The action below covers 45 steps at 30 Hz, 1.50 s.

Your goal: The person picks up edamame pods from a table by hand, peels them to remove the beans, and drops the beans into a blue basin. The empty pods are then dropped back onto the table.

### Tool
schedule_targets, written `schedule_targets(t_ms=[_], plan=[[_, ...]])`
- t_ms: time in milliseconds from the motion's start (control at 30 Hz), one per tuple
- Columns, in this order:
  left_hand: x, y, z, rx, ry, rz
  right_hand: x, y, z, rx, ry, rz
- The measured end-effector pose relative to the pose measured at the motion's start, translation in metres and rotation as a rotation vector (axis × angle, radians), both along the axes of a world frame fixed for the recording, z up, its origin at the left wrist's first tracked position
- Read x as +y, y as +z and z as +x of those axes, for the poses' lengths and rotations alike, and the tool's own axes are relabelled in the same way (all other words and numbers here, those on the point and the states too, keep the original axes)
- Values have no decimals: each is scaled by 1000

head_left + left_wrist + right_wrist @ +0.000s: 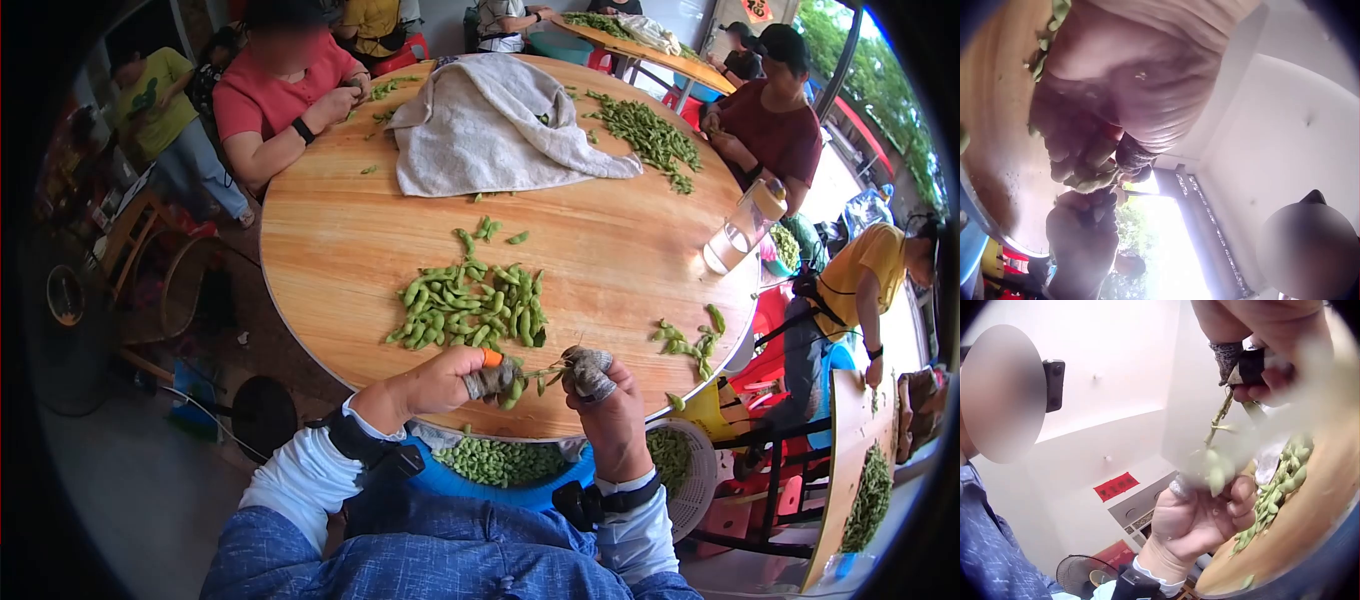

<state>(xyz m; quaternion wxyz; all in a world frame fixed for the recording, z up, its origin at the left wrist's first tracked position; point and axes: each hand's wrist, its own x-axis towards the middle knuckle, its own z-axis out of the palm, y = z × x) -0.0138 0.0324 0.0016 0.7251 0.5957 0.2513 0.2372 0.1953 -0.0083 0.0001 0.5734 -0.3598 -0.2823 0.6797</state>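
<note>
My left hand, with finger covers on some fingers, holds green edamame pods near the table's front edge. My right hand, its thumb wrapped in a grey cover, pinches the upper end of a thin edamame stem. In the right wrist view the stem runs from the right hand down to pods at the left hand's fingers. A pile of edamame pods lies on the round wooden table just beyond my hands.
Below the table edge sits a blue tub of pods, beside a white basket. Loose pods lie at right. Farther back are a grey towel, another pod pile and a clear bottle. People sit around the table.
</note>
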Motion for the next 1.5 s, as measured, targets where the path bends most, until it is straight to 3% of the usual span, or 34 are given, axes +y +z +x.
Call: schedule_targets(t_ms=[133,233,433,533,733,833,933,967,1100,1300,1400,1500], plan=[[-8,4,1,147,18,112,-1,-5,1,-20,-8,-2],[-11,20,2,579,9,367,-1,-7,0,-39,-28,3],[-19,-4,3,46,90,-128,-3,-10,4,59,-50,-8],[-22,-18,4,-135,99,-193,-5,-11,3,105,-80,-48],[-26,15,13,276,501,655,-7,-6,0,-64,-108,55],[-21,16,23,192,516,746,-10,1,-7,-104,-113,80],[-13,2,25,68,344,533,-11,5,-14,-70,-105,79],[-17,-4,27,-43,308,161,-11,4,-14,-50,-100,75],[-21,-8,25,-42,227,-30,-9,-1,-9,-40,-109,29],[-20,-7,10,178,94,240,-8,-8,-5,-115,-103,32],[-28,-1,6,272,137,119,-9,-7,-5,-134,-107,26],[-30,13,7,467,126,377,-9,-7,-6,-142,-121,0]])
